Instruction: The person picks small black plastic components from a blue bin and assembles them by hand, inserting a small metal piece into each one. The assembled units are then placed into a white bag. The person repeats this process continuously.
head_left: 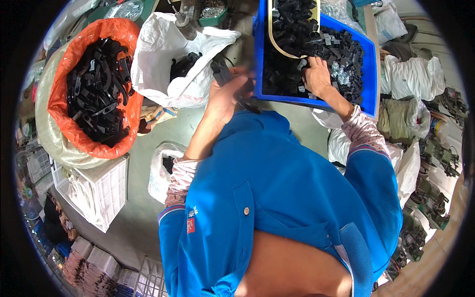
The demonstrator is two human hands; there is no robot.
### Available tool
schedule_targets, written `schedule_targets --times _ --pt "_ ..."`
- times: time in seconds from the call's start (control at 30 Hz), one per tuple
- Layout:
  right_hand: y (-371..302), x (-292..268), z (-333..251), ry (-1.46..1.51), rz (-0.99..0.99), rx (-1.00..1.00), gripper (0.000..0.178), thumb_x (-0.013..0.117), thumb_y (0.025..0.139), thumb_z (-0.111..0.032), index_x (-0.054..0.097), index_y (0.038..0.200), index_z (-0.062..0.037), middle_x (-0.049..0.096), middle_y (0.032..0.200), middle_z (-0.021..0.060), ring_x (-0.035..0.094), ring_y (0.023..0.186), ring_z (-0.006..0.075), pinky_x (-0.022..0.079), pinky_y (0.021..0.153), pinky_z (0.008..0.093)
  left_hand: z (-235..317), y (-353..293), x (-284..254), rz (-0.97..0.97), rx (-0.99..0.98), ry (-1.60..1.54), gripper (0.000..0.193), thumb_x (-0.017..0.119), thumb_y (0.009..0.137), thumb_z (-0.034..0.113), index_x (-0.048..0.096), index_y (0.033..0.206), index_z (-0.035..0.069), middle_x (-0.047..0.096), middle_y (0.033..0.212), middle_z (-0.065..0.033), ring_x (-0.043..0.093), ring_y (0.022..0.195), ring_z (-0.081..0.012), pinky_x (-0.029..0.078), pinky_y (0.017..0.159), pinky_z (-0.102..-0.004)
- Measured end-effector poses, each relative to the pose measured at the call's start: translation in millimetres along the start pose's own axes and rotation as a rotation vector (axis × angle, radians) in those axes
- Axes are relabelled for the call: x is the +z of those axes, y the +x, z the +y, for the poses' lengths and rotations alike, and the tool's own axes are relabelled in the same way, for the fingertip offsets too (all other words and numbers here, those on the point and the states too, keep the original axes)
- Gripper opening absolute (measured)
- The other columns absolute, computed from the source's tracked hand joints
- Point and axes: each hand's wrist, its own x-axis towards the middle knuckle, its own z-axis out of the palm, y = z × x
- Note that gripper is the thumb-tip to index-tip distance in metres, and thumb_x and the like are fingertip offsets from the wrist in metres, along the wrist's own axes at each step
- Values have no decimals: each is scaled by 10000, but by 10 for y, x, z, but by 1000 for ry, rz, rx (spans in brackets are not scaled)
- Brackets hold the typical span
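My left hand (pixel 225 96) is closed around a black plastic part (pixel 221 73), with a block-like end above the fingers and a long curved arm extending below them. It is beside the white woven sack (pixel 148 64), in front of the blue bin's left side. My right hand (pixel 316 78) reaches into the blue bin (pixel 297 100), fingers together and curled downward among small black plastic pieces (pixel 352 64). Its fingertips are by the rim of a cream-coloured tray (pixel 282 51) that holds more black pieces. Whatever the right fingers hold is hidden.
An orange-lined sack (pixel 59 111) full of curved black levers (pixel 99 94) stands at left above a white plastic crate (pixel 106 193). Small clear bags with shiny metal bits (pixel 340 73) lie in the bin. A white bag (pixel 161 180) sits on the floor; several sacks (pixel 413 76) line the right.
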Motion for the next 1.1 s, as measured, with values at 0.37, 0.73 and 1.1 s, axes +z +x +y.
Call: schedule_targets --times 0.37,0.73,1.1 --pt "-247 -61 -16 300 285 87 261 702 750 -69 711 1011 -62 608 1211 112 544 1127 315 416 961 417 77 19 92 -5 64 106 281 677 866 25 609 1138 20 690 1043 -92 668 908 -163 557 710 -285" --pt "379 -1189 -865 1601 65 -152 176 667 886 -36 668 1044 41 696 915 85 648 832 122 522 744 257 392 -54 135 32 361 639 315 719 825 -14 668 1136 -8 687 1025 -39 619 918 -87 501 822 -245" --pt "760 -1319 -1039 1311 1 -511 173 683 871 -34 694 1039 9 699 947 83 664 849 142 536 741 281 518 -257 69 199 437 771 293 817 765 71 682 1012 -10 699 941 -29 611 864 -78 505 788 -247"
